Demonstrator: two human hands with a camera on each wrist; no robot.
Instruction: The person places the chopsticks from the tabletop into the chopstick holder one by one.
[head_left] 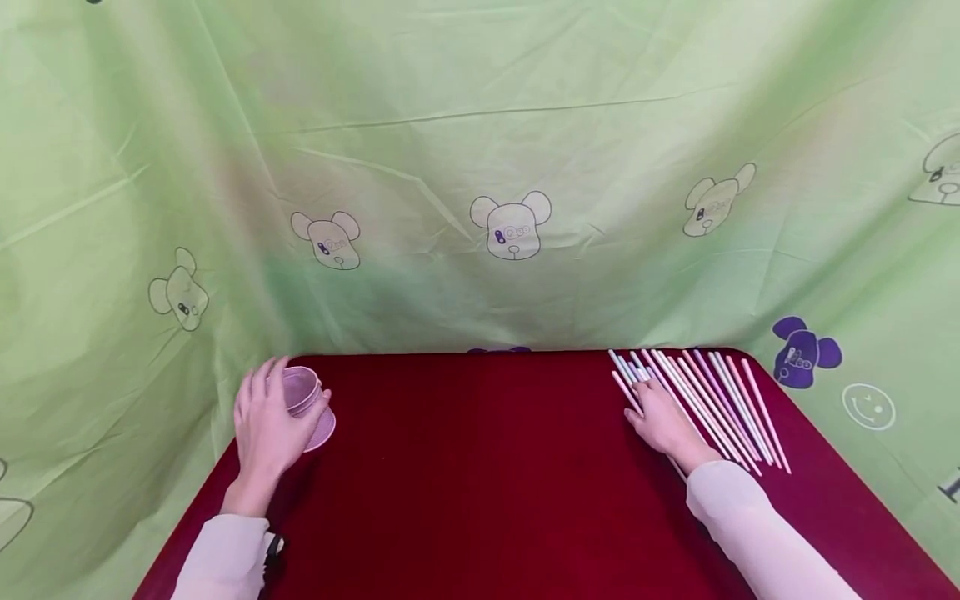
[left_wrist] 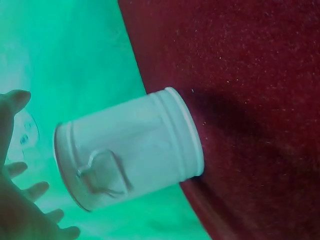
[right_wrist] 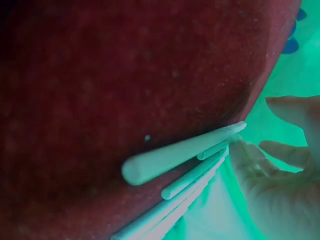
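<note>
On the left of the table, a pale pink metal pail (head_left: 324, 429) stands upright; its side and a small handle or fitting show on the pail (left_wrist: 127, 147) in the left wrist view. My left hand (head_left: 266, 425) hovers over and around its rim with fingers spread, and the left wrist view has the fingers apart from it. Across the table, several slim pastel sticks (head_left: 767, 417) lie in a loose fan. My right hand (head_left: 663, 421) reaches over the leftmost ones, thumb apart from the fingers. Fingertips come near or touch a stick (right_wrist: 182, 154); contact is unclear.
A dark red cloth covers the table (head_left: 465, 467). Behind it and along both sides hangs a green curtain (head_left: 420, 300) printed with bear heads. A small dark object (head_left: 275, 546) shows by the left cuff.
</note>
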